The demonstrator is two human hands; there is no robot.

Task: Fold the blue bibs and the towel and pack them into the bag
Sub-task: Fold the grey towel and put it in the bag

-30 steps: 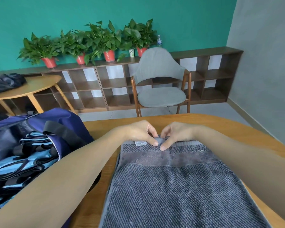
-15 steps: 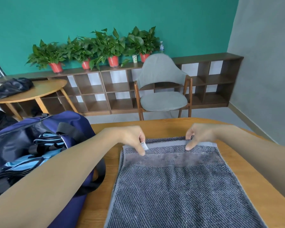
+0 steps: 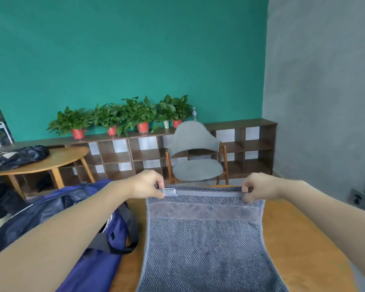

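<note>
At the table's left edge I see the bag (image 3: 76, 218), navy, lying open-mouthed toward me with its black strap looped onto the wood. I can't see into it from this angle, so I can't say whether the bibs are packed.

My left hand (image 3: 148, 186) pinches the towel's far left corner, thumb and forefinger closed on the hem right at the white label (image 3: 169, 192). The towel (image 3: 204, 245) runs from that raised far edge down the middle of the table (image 3: 299, 234) toward the near edge, grey ribbed side up, the top hem pulled taut between my hands. My right hand (image 3: 259, 187) pinches the far right corner the same way, fingers curled over the hem.

I judge this as the start of the towel fold: both far corners held and lifted just off the wood. The next move, I think, calls for carrying both corners toward me together, keeping them level and the hem tight, so the far half lands square on the near half, edges matched. Uneven hands would skew the fold.
</note>
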